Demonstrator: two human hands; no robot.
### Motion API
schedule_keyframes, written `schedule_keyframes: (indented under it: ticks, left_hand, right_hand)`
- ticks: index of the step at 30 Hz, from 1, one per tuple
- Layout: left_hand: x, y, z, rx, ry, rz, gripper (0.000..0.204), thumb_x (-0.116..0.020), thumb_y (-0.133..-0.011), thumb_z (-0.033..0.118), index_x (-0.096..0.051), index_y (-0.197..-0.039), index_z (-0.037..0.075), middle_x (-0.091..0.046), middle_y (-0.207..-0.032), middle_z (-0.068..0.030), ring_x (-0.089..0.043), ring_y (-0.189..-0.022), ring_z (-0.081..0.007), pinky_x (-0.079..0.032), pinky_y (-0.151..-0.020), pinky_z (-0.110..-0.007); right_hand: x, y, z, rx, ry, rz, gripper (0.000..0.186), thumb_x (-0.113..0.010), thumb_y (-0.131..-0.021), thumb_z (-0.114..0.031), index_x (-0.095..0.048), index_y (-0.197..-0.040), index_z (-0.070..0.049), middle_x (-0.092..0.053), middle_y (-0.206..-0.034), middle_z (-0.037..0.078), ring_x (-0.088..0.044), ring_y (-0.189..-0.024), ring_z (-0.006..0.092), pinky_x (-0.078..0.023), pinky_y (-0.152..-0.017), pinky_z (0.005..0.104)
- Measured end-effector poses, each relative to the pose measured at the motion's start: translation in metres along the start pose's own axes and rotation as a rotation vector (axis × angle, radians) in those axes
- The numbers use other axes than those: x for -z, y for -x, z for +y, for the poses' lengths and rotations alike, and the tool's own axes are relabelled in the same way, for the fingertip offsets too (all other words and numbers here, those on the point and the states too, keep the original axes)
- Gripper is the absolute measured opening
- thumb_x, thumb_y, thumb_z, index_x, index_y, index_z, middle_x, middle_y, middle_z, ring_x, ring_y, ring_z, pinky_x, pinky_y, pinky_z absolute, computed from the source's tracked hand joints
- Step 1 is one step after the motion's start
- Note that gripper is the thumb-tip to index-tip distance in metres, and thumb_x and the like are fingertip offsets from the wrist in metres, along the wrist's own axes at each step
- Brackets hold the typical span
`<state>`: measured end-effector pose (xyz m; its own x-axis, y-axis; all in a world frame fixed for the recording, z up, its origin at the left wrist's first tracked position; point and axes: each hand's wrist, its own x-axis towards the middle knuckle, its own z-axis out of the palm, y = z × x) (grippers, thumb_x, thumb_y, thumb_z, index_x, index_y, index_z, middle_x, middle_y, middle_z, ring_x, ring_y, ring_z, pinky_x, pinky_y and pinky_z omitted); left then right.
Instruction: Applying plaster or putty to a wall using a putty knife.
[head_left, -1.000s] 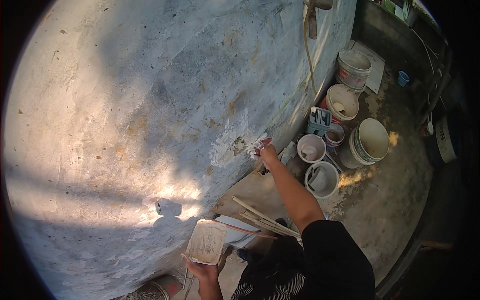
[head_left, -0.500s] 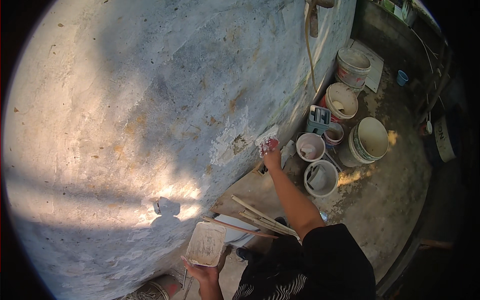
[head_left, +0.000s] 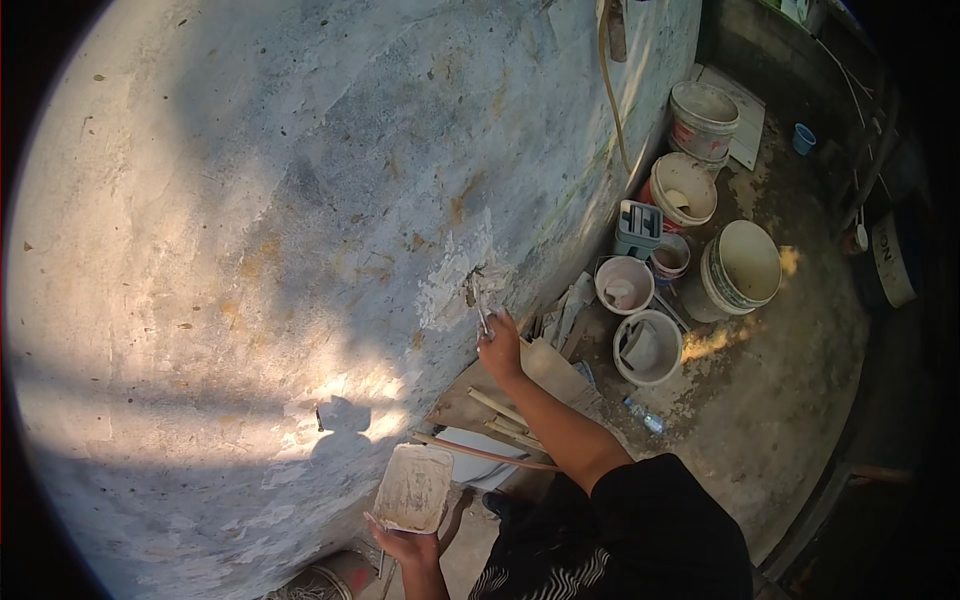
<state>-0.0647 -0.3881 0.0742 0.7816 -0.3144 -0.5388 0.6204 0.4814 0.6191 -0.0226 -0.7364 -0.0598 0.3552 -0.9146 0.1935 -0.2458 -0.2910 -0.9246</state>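
Note:
My right hand [head_left: 500, 347] is closed around a putty knife [head_left: 484, 318], its thin blade seen nearly edge-on against the wall [head_left: 330, 180]. The blade's tip meets a rough whitish patch [head_left: 445, 292], beside a small dark hole. The fingers hide most of the handle. Low in the view, my left hand [head_left: 408, 547] grips a shallow rectangular tray [head_left: 415, 488] from its near edge. Dried, off-white putty coats the tray's face. A thin rod shows below the left hand; I cannot tell whether that hand holds it.
Several stained buckets [head_left: 648, 347] stand along the wall on the right. Wooden sticks [head_left: 505, 415] and a brown board [head_left: 545, 375] lie by the wall's foot. A plastic bottle [head_left: 645, 415] rests on the floor. A yellowish hose [head_left: 612, 100] hangs down the wall.
My right hand has moved left and toward me along the wall, with the putty knife turned from its red-and-white side to edge-on. My left hand still holds the tray in nearly the same place.

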Motion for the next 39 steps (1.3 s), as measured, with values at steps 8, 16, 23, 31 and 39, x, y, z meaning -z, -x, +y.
schedule_keyframes:
  ticks: [8,16,23,31,39]
  left_hand:
    - [-0.010,0.001,-0.003,0.021,-0.038,0.028,0.076,-0.032,-0.087,0.070,-0.037,-0.143,0.019,-0.041,-0.145,-0.0097,-0.043,-0.128,-0.0387,-0.035,-0.092,-0.066]
    - [0.006,0.000,-0.006,-0.005,-0.014,0.005,0.075,-0.032,-0.088,0.070,-0.037,-0.142,0.019,-0.041,-0.145,-0.0094,-0.044,-0.128,-0.0390,-0.037,-0.090,-0.066]
    - [0.002,0.001,-0.007,-0.012,0.002,0.010,0.075,-0.034,-0.088,0.069,-0.036,-0.143,0.018,-0.041,-0.145,-0.0105,-0.046,-0.126,-0.0404,-0.041,-0.085,-0.066]
    - [0.009,-0.001,-0.004,0.005,-0.039,-0.009,0.078,-0.032,-0.087,0.071,-0.036,-0.144,0.017,-0.041,-0.145,-0.0111,-0.044,-0.128,-0.0399,-0.037,-0.090,-0.067]
    - [0.032,0.005,0.003,-0.028,-0.051,-0.004,0.079,-0.032,-0.087,0.072,-0.035,-0.144,0.017,-0.040,-0.146,-0.0105,-0.044,-0.128,-0.0390,-0.036,-0.090,-0.067]
  right_hand:
    - [0.042,0.024,0.016,-0.051,-0.252,-0.280,0.023,-0.056,-0.074,0.008,-0.061,-0.097,0.006,-0.059,-0.098,0.020,-0.061,-0.095,0.0338,-0.048,-0.081,0.0362]
    - [0.028,-0.027,0.020,-0.198,-0.007,0.107,0.013,-0.056,-0.078,0.000,-0.059,-0.090,0.004,-0.056,-0.093,0.021,-0.055,-0.089,0.0415,-0.045,-0.076,0.0458]
    - [-0.013,0.023,-0.013,0.084,0.015,-0.044,0.012,-0.056,-0.077,0.001,-0.060,-0.088,0.004,-0.052,-0.088,0.021,-0.054,-0.085,0.0410,-0.045,-0.073,0.0442]
    - [0.046,0.023,0.014,-0.531,-0.958,-0.159,0.013,-0.063,-0.086,-0.006,-0.061,-0.098,-0.003,-0.064,-0.094,0.006,-0.063,-0.080,0.0196,-0.050,-0.068,0.0333]
    - [0.041,-0.047,-0.005,-0.766,-1.432,0.069,0.016,-0.066,-0.089,-0.016,-0.062,-0.104,-0.010,-0.064,-0.091,0.000,-0.063,-0.078,0.0131,-0.051,-0.061,0.0283]
